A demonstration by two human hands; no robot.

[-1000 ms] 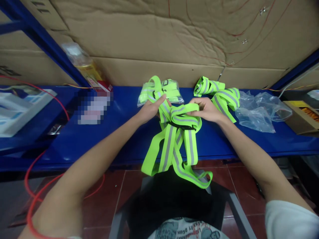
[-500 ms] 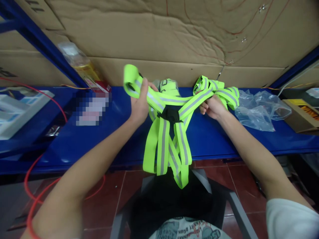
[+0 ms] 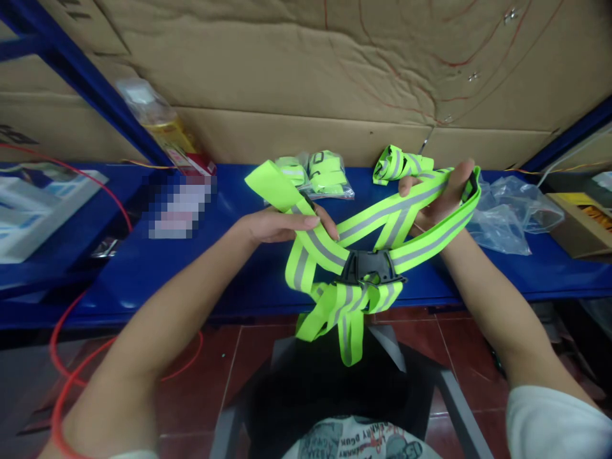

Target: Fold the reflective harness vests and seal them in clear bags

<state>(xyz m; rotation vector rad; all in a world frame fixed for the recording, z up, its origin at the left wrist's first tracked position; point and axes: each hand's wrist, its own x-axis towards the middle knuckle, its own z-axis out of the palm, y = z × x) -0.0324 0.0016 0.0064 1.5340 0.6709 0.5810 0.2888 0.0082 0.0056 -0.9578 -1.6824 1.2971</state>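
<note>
A neon yellow-green reflective harness (image 3: 368,220) with grey stripes hangs between my hands above the table's front edge. Its black plastic centre piece (image 3: 369,264) faces up in the middle, and loose strap loops dangle below. On the left, my left hand (image 3: 287,224) pinches a strap between thumb and fingers, with a strap end folded over above it. My right hand (image 3: 442,201) is inside a strap loop, thumb and fingers around the webbing, partly hidden by the straps. Behind the harness lies a rolled reflective strap bundle (image 3: 399,164).
Bagged reflective straps (image 3: 327,173) lie at the back of the blue table (image 3: 229,191). Clear plastic bags (image 3: 502,213) and an open cardboard box (image 3: 581,223) are at right. A bottle (image 3: 160,124) and white tray (image 3: 52,217) stand left. A red hose (image 3: 60,344) loops at lower left.
The harness has turned and spread so its black centre piece moved right and down. My left hand shifted down and right; my right hand rose to the right, away from the rolled bundle.
</note>
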